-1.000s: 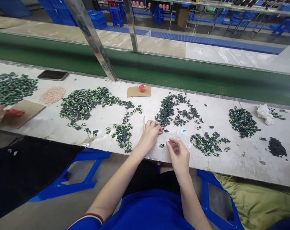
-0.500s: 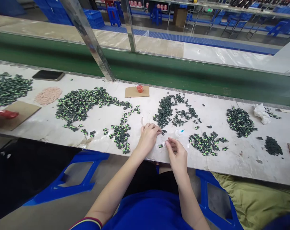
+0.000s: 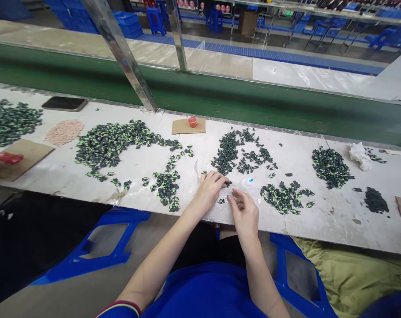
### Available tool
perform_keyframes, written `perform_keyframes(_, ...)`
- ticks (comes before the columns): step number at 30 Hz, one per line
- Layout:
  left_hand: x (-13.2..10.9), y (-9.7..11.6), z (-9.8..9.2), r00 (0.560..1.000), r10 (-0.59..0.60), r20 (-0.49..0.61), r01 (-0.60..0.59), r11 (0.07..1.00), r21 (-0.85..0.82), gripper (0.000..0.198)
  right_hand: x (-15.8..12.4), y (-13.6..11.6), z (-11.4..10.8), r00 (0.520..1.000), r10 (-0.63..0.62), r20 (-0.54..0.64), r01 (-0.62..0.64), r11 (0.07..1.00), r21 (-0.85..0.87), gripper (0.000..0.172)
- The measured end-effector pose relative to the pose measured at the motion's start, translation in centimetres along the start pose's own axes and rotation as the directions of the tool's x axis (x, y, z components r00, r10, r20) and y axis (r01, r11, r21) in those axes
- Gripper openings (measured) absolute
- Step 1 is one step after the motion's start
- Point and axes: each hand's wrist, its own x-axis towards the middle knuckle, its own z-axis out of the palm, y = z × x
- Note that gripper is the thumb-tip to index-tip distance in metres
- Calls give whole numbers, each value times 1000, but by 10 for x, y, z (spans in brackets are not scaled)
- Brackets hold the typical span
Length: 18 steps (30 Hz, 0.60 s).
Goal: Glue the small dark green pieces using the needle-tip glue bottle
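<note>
My left hand (image 3: 208,191) rests low over the white tabletop, fingers closed, with a small dark green piece (image 3: 229,183) at its fingertips. Close by on the right, my right hand (image 3: 246,213) has thumb and forefinger drawn together; whatever sits between them is too small to make out. One black-and-green piece (image 3: 221,201) lies between the hands. A small white bottle with a blue tip (image 3: 248,182) lies just beyond my right hand. Past my left fingertips spreads a pile of small dark green pieces (image 3: 227,152). Black-and-bright-green pieces (image 3: 282,198) form a heap to the right.
Larger heaps of green-dotted pieces (image 3: 110,141) cover the left side, near pale pink pieces (image 3: 65,132) and a phone (image 3: 64,104). A red cup (image 3: 192,122) stands on cardboard (image 3: 180,126). A metal post (image 3: 129,66) rises at the table's back edge. Crumpled tissue (image 3: 360,156) lies right.
My left hand has shifted slightly right, toward my right hand, the dark piece at its fingertips moving too. My right hand stays nearly in place. At the far left, another person's fingertips have left the view.
</note>
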Motion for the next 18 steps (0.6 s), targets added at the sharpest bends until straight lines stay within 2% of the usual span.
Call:
perform_keyframes(4,0,0,-1,999,45,-16,-45,999,14,18,-1,-1,0,1000,6,-13,-6,1000,-11,25)
perform_keyframes(10,1,1,1,994,101,36,-103,994,47,11,-2,1,-2,999,32,-20,-32,999,-5,26)
perform_keyframes(18,4,6,2,990,137,25,-139,980,141,9,-2,4,0,998,39,-56,-40,999,-29,28)
